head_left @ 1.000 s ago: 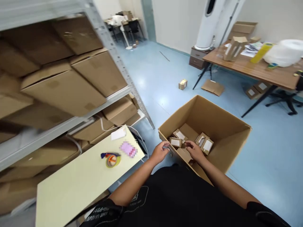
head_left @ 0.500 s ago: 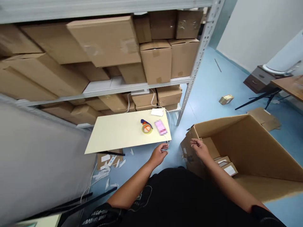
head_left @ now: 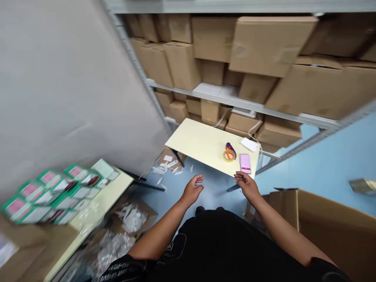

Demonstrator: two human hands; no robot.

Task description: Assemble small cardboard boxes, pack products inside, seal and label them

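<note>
Overhead, a grey metal shelving rack [head_left: 235, 102] fills the far side of my view, its levels packed with plain brown cardboard cartons [head_left: 268, 43]. To my left hangs a broad, blurred grey panel [head_left: 64, 82]. At my lower right stands a large open brown cardboard box [head_left: 331, 231] on the pale blue floor [head_left: 329, 168]. Straight ahead, in front of the rack, is a small pale yellow rectangular table [head_left: 202, 143]. At my lower left, the corner of a second pale yellow table [head_left: 114, 184] carries a blurred spread of green-and-pink packets [head_left: 49, 192]. Under and beside the tables, scraps of white paper [head_left: 167, 168] lie on the floor. On the small table ahead sit a flat white pad [head_left: 249, 144] with a white cable, a roll of yellowish tape in an orange and blue dispenser [head_left: 229, 153], and a flat pink rectangular card [head_left: 244, 163] near the table's front edge. My right hand [head_left: 246, 185] hovers just below that front edge, nearest the pink card, fingers loosely curled and spread, gripping nothing. My left hand [head_left: 192, 189] floats over the floor a little apart from it, fingers likewise half curled, holding nothing that I can see.
</note>
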